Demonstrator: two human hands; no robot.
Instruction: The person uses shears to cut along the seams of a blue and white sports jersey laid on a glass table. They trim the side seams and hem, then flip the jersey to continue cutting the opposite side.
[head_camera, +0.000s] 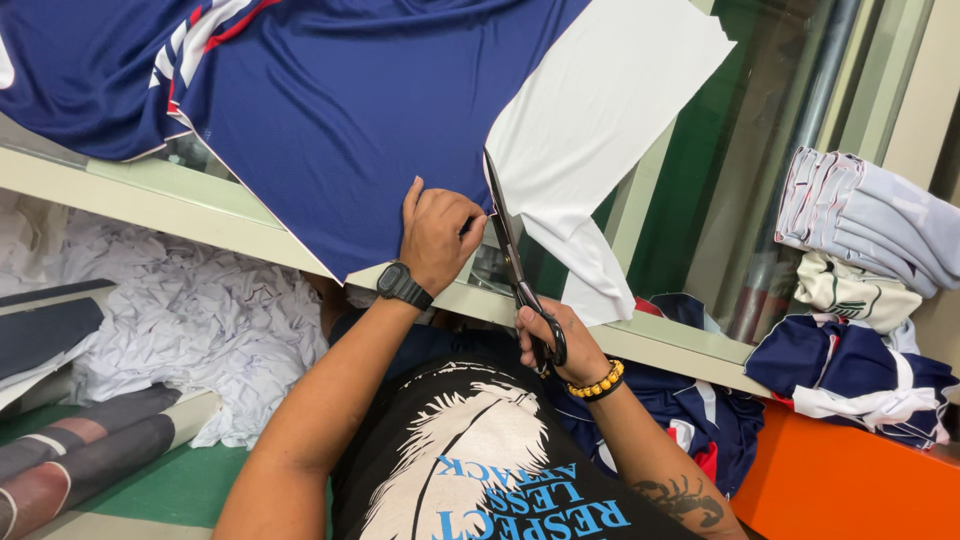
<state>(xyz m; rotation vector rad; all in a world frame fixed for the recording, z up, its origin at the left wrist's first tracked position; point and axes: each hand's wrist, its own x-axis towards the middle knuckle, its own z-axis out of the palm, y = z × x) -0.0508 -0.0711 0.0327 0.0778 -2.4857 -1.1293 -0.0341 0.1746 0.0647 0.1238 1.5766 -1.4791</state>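
A dark blue fabric panel (340, 110) lies over a glass-topped table, with a white fabric strip (600, 110) along its right edge. My left hand (438, 235), with a black watch on the wrist, presses down on the blue fabric near its lower edge. My right hand (558, 345), wearing a yellow bead bracelet, grips the handles of black scissors (512, 255). The blades point away from me along the seam between blue and white cloth, just right of my left hand.
The table's pale frame (150, 195) runs across the view. White crumpled scraps (190, 310) pile up below on the left beside fabric rolls (80, 450). Folded garments (860, 300) are stacked at right above an orange surface (850, 480).
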